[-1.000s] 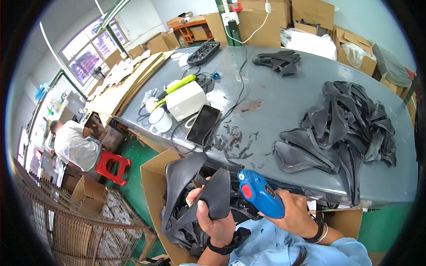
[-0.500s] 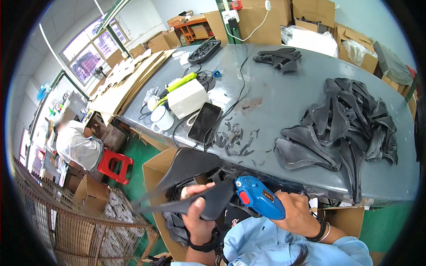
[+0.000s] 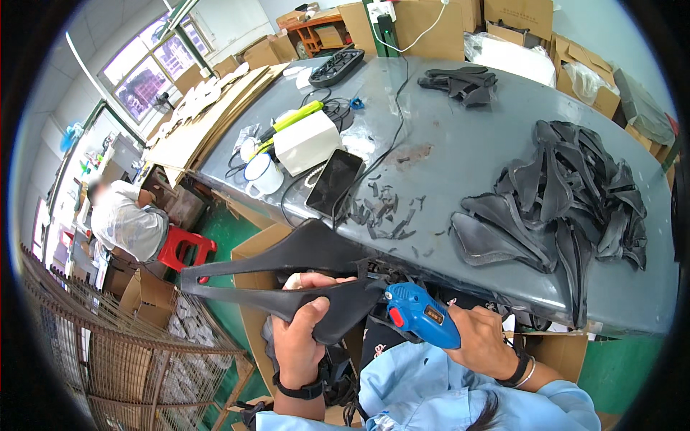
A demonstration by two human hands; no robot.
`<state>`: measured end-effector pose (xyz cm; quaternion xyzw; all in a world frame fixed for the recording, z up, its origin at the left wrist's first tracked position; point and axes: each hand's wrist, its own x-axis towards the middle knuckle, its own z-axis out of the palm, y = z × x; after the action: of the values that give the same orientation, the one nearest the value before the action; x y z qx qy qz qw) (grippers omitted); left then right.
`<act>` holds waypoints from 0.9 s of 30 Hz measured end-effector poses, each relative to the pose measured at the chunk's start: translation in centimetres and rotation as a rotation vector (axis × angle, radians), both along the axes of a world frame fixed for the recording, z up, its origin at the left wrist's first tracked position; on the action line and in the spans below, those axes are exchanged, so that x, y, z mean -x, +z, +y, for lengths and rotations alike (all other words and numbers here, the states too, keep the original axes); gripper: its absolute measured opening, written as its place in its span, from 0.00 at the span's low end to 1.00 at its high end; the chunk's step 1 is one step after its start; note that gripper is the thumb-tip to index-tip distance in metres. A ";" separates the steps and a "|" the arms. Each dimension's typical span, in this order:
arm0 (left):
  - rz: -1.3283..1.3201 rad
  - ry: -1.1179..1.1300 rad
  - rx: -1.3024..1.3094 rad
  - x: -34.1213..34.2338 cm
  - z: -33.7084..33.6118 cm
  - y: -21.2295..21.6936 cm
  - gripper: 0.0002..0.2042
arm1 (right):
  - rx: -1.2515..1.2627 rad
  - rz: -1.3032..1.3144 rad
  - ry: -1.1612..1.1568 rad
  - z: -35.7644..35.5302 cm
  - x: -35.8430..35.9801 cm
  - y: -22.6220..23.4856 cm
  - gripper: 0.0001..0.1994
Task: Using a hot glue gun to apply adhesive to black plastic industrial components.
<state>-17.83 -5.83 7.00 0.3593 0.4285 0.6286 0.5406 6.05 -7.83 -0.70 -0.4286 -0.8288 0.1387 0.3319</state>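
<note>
Moved since half a second ago: the narrow end of the black piece (image 3: pixel 341 309) has been swung up at the left, and the left hand (image 3: pixel 302 341) has been shifted leftward with it.
Black piece: held in the air over the carton (image 3: pixel 253 337), in front of the counter (image 3: pixel 460 151); its two wings are joined at the narrow end, which is pointed left.
Left grip: one wing is pinched between thumb and fingers (image 3: pixel 316 279), the fingers being passed through the gap between the wings.
Right grip: the blue tool (image 3: pixel 424 316) is held by the right hand (image 3: pixel 481 341), the fingers being closed round its rear end.
Tool nose: aimed at the wide right end of the black piece; whether it is touched cannot be told.
Pile (image 3: pixel 553 187): more black pieces, heaped on the counter's right part; a smaller heap (image 3: pixel 460 85) is set near the far edge.
Scraps (image 3: pixel 381 212): scattered on the counter, just beside the phone (image 3: pixel 336 181).
Counter's left part: a white box (image 3: pixel 307 141) and a mug (image 3: pixel 264 174) are placed near the phone.
Red stool (image 3: pixel 185 248): occupied by a co-worker (image 3: pixel 129 223), well apart from the counter.
</note>
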 end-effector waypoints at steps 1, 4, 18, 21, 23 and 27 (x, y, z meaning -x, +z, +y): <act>0.011 -0.034 0.003 -0.1 0.2 -0.2 0.14 | -0.005 0.002 -0.001 0.0 0.0 0.0 0.25; 0.045 -0.089 0.017 -0.5 0.3 -0.5 0.12 | 0.003 0.013 0.015 -0.1 0.0 -0.3 0.25; -0.262 0.453 0.606 11.9 -5.9 -17.4 0.09 | 0.184 -0.005 -0.107 -0.2 0.5 -0.6 0.25; -0.507 0.623 0.686 16.3 -9.8 -24.4 0.10 | 0.206 0.039 -0.094 0.2 1.4 -0.8 0.25; -0.741 0.749 0.676 18.2 -12.7 -28.9 0.12 | 0.239 0.026 -0.073 0.2 1.7 -1.1 0.25; -0.791 0.810 0.628 17.8 -17.5 -35.7 0.17 | 0.278 -0.001 -0.068 0.1 2.1 -1.2 0.25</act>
<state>-35.61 -23.32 -28.71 -0.2649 0.4620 0.7125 0.4569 3.90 -7.74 -1.92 -0.4984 -0.7866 0.2409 0.2735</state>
